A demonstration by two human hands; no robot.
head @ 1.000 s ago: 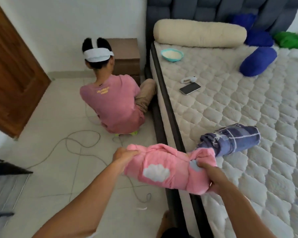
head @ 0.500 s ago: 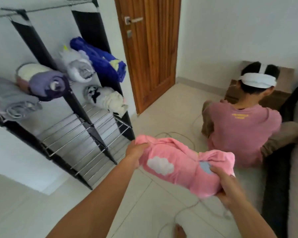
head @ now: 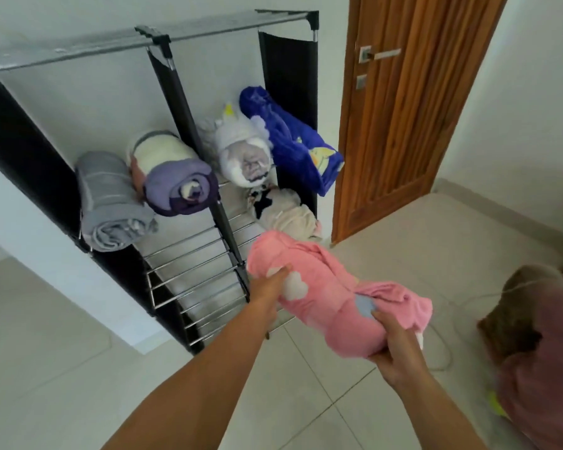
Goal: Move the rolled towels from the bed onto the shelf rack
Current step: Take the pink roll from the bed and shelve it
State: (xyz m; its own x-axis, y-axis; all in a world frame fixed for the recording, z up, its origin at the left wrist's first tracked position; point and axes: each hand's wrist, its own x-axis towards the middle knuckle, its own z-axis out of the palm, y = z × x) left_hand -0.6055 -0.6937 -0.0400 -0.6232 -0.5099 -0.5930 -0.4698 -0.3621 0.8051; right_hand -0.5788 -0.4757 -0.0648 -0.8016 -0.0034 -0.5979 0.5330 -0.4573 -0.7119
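I hold a rolled pink towel [head: 325, 287] with white cloud prints in both hands, just in front of the black shelf rack [head: 176, 89]. My left hand [head: 268, 287] grips its far end near the rack's lower bars. My right hand [head: 392, 349] grips its near end from below. On the rack lie a grey roll [head: 108, 199], a purple and cream roll [head: 176, 177], a white roll [head: 244, 154], a blue roll [head: 293, 141] and, one level lower, a cream roll [head: 283, 216]. The bed is out of view.
A wooden door [head: 410, 108] stands shut right of the rack. A person in a pink shirt [head: 540, 378] sits on the tiled floor at the right edge, with a thin cable [head: 462, 303] lying near them. Bare metal bars [head: 189, 274] run across the rack's lower shelves.
I turned left from the bed to the rack, carrying the pink towel in both hands. The rack now fills the centre and the towel's far end is close to its lower shelves.
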